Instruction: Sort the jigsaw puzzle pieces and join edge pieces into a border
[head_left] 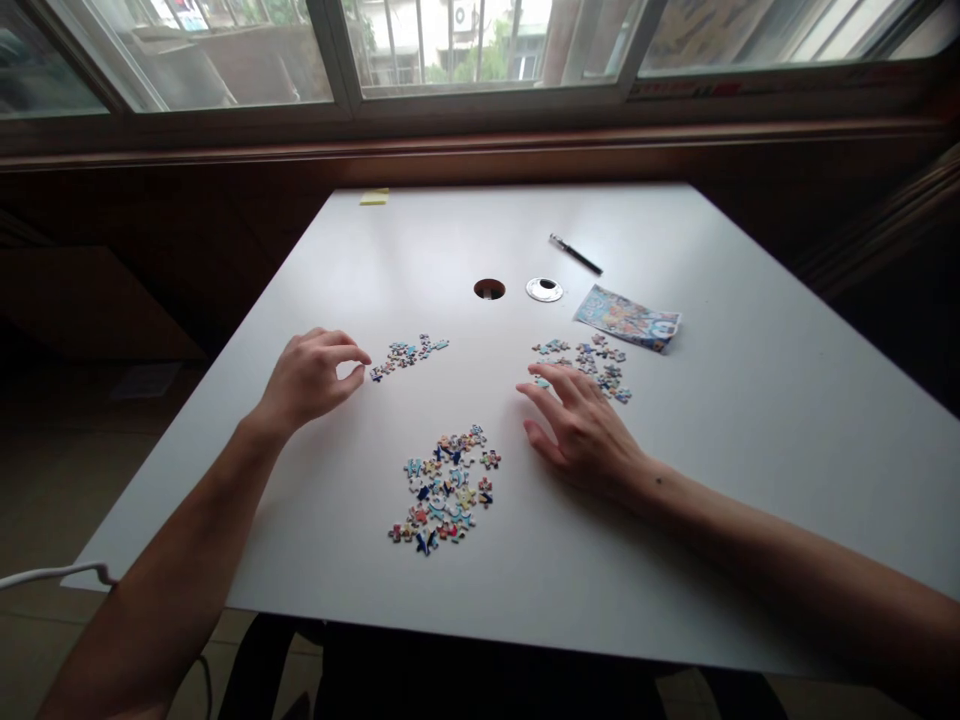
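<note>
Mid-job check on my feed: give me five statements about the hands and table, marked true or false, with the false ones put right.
1. The puzzle pieces lie in three clusters. True.
2. The left hand holds the pen. False: the pen lies on the table.
3. The right hand partly hides the right cluster. True.
4. The metal cap covers the round hole. False: it lies to the right of the hole.
5. The picture sheet lies beyond the right cluster. True.

The puzzle pieces (465, 496) are multicoloured, the table (585, 570) plain white.
</note>
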